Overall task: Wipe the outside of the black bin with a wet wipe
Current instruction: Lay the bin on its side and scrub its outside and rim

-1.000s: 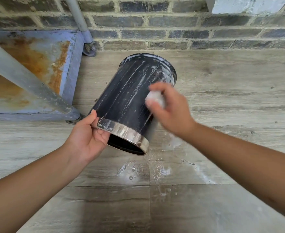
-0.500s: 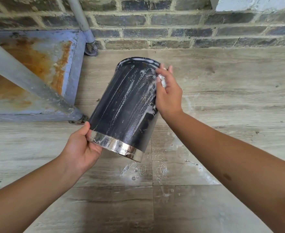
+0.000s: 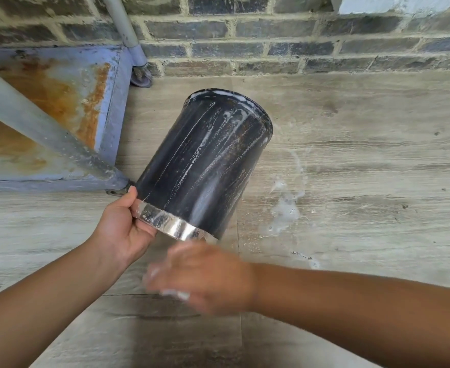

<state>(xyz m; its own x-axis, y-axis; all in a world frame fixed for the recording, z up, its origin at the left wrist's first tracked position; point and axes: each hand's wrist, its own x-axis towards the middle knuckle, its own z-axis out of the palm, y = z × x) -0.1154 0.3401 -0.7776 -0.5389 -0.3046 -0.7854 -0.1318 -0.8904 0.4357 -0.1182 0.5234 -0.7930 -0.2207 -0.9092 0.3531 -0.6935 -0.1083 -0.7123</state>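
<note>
The black bin is tilted over the floor, its base pointing toward the wall and its shiny silver rim toward me. White soapy streaks run along its side. My left hand grips the silver rim at the lower left. My right hand is blurred with motion, just below and in front of the rim, off the bin's side. Bits of the white wet wipe show under its fingers.
A rusty blue metal frame with a grey diagonal tube and a caster stands at the left. A dark brick wall closes the back. Soapy wet patches lie on the wood-look floor tiles right of the bin.
My right hand has swept down from the bin's upper right side, near its base, to below the silver rim. The bin has stayed tilted in my left hand.
</note>
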